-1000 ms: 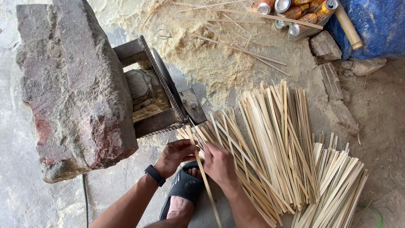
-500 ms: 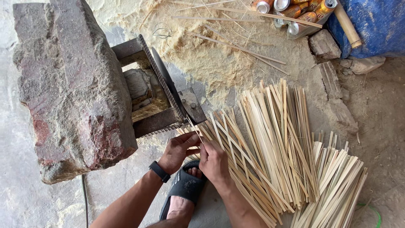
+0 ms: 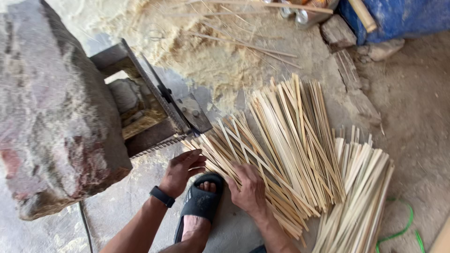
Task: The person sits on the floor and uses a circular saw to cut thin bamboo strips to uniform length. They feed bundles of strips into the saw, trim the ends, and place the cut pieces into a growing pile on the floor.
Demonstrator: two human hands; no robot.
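Both hands on the bamboo strips beside the cutter.

My left hand (image 3: 182,169) lies open, fingers on the strip ends just below the metal cutter (image 3: 180,108). My right hand (image 3: 247,187) presses flat and open on the pile of bamboo strips (image 3: 286,140) spread across the floor (image 3: 417,117), beside my black sandal (image 3: 201,201).

Two bare hands show, the left hand (image 3: 182,170) and the right hand (image 3: 247,188), both just below the grey metal blade frame (image 3: 161,105). One foot in a black rubber sandal (image 3: 200,206) lies between them, and one black wristband (image 3: 162,196) sits below that frame. Two heaps of pale split bamboo strips lie right of the frame: the large fanned heap (image 3: 286,140) and the smaller bundle (image 3: 358,192); the strips are too many to count. One big reddish-grey stone block (image 3: 51,112) stands left of the frame. One blue plastic tarp (image 3: 398,16) lies far to its upper right.
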